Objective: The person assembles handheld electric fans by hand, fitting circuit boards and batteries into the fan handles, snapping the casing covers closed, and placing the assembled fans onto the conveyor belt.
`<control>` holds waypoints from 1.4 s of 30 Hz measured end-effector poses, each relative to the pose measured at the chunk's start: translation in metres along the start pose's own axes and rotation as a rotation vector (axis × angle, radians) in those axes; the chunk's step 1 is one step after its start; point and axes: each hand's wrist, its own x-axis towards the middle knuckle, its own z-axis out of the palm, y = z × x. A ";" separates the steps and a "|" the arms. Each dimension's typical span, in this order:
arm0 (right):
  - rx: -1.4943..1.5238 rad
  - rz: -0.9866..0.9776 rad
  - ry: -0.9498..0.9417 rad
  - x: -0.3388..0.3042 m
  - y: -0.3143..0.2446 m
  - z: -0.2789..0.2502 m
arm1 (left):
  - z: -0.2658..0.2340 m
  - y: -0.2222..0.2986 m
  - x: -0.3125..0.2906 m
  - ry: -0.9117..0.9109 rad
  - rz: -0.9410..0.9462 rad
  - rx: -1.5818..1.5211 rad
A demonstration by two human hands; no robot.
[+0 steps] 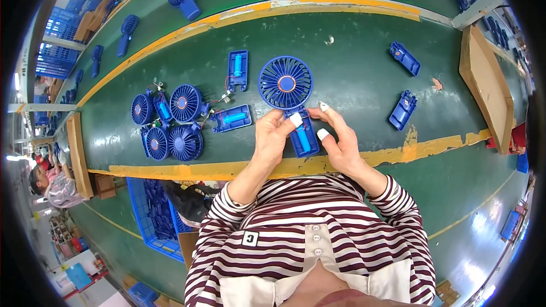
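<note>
A blue handheld fan (286,82) lies in front of me with its round grille pointing away. Its handle is uncovered and shows a light-blue battery cell (303,138). My left hand (271,137) grips the fan at the neck, its white-capped thumb pressed on the top of the handle. My right hand (342,143) is at the handle's right side, thumb and forefinger apart, white covers on fingertips; whether it touches the fan is unclear. Left of the fan are two open handle shells (234,118) with cells and wires, and several fan heads (185,142) grouped together.
Two blue handle covers (403,110) lie at the right of the green bench. Cardboard trays (488,88) stand at both ends. Beyond a yellow-edged rail, more fans (183,1) lie on a green belt. A blue crate (152,216) sits below the bench's near edge.
</note>
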 end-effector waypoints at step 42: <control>-0.331 0.247 -0.158 0.062 0.026 -0.102 | 0.005 0.009 0.002 0.070 -0.314 -0.072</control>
